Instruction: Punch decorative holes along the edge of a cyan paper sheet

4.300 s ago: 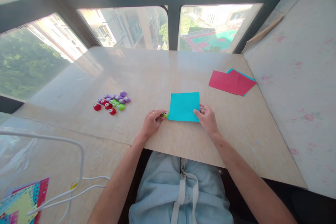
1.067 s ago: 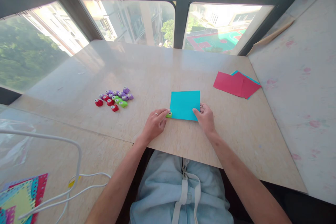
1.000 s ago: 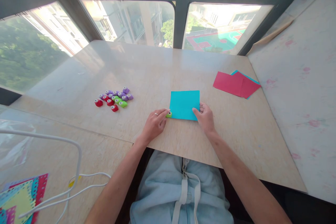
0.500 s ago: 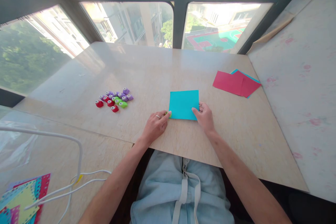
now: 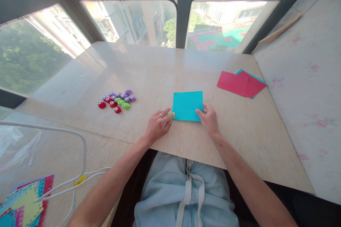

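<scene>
A blue sheet of paper (image 5: 188,105) lies in front of me over the table (image 5: 157,74). My right hand (image 5: 210,118) pinches its right edge, thumb on top and fingers underneath. At the sheet's lower left corner, my left hand (image 5: 159,124) is closed on a small green punch (image 5: 172,115), mostly hidden by the fingers. A ring shows on one left finger. Off to the left stands a group of small punches (image 5: 118,100) in purple, green and red.
Red and blue sheets (image 5: 239,83) overlap at the right, near the papered wall (image 5: 314,78). Colourful punched papers (image 5: 29,202), a white cable (image 5: 84,149) and clear plastic (image 5: 21,147) lie at the lower left. Windows (image 5: 130,23) stand behind the table.
Some fingers of my left hand have lifted and spread slightly near the green punch. The sheet and my right hand hold nearly the same place; the view has shifted a little.
</scene>
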Demonstrator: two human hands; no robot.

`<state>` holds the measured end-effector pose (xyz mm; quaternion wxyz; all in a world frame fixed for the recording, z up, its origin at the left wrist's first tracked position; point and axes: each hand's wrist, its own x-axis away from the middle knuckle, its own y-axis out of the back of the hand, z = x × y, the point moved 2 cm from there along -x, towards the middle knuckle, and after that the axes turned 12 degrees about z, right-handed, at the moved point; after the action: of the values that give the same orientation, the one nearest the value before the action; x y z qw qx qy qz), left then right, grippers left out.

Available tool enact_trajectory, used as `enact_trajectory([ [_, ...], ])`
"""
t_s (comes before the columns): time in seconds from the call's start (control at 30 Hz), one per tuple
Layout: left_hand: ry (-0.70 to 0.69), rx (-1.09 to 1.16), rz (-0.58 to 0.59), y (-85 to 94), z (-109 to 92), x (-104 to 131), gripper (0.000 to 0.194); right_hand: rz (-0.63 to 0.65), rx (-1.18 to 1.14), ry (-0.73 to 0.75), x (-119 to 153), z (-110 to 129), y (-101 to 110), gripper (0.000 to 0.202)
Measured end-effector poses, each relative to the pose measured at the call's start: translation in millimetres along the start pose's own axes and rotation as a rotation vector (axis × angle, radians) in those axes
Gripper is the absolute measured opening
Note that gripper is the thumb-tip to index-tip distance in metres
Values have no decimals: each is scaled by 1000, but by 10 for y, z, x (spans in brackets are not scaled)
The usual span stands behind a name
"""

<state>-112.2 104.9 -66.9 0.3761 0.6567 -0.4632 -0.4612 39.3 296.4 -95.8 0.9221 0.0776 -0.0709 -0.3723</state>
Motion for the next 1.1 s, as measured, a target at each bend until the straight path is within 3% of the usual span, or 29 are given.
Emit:
enact_trajectory([
  [0.57,37,-9,1,-28,60,-29,28,3,26,27,4,6,2,45],
  [1.1,60,27,244,71,46,-154,24,19,15,19,-2,-18,18,46],
])
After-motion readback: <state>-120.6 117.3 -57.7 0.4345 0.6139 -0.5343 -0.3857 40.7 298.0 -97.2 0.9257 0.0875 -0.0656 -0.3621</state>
